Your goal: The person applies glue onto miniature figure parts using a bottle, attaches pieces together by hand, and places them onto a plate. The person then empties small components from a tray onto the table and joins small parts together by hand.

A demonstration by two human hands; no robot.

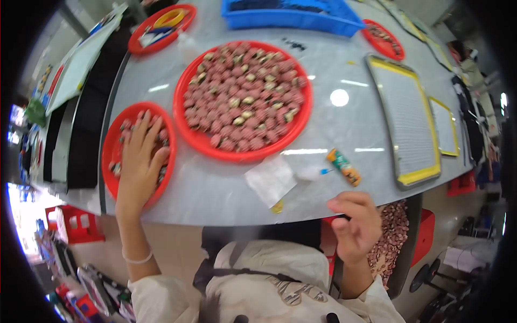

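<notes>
My left hand (141, 159) lies flat, fingers spread, on the small reddish pieces in a small red tray (111, 141) at the table's left edge. A large round red tray (302, 116) full of the same reddish and pale pieces sits in the middle of the grey table. My right hand (355, 223) hovers at the table's near edge, fingers loosely curled with nothing visible in them. Just beyond it lie a small orange and green tube (343, 167) and a clear plastic bag (271, 180).
A blue bin (291, 16) stands at the far edge, with a red tray (161, 27) of tools to its left and another red tray (383, 39) to its right. Grey trays with yellow ends (409, 124) lie at right. A container of reddish pieces (392, 237) sits below the table.
</notes>
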